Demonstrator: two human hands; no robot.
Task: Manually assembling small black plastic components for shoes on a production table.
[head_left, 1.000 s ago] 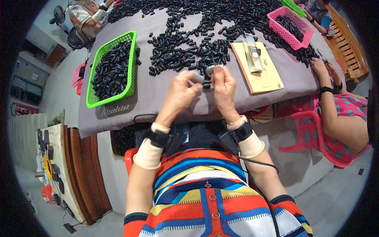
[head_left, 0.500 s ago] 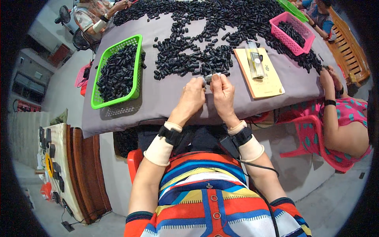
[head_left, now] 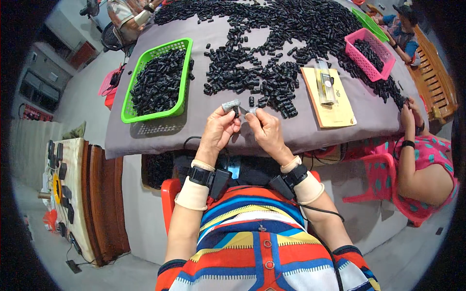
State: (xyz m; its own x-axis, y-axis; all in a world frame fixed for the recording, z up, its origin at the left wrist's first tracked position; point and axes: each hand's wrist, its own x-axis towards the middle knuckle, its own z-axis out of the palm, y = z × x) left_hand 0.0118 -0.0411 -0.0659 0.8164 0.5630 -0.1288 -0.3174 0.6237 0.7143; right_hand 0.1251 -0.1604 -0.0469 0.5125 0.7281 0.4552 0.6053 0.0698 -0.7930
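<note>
At the table's front edge, just short of the loose black pieces, both my hands are raised close together. My left hand [head_left: 221,130] is turned partly palm up and pinches a small black plastic piece [head_left: 236,111] between thumb and fingers; a grey wrap covers one fingertip. My right hand [head_left: 266,131] is closed in a pinch, a grey wrap on its fingertip too. A thin dark tip [head_left: 244,111] shows between its fingers and the black piece; its kind is too small to make out. Many similar black pieces [head_left: 279,80] lie spread beyond my hands.
A green basket [head_left: 182,92] of black pieces stands at left. On the right, a yellow booklet [head_left: 335,114] bears a clear case [head_left: 326,89]. A pink basket [head_left: 383,72] lies farther right, near another person's hands [head_left: 410,114]. A grey cloth [head_left: 160,140] covers the table.
My left hand has turned palm up, and a black piece now shows in its pinch. Both hands have come slightly back from the pile, with fingertips a little farther apart. The whole view has shifted.
</note>
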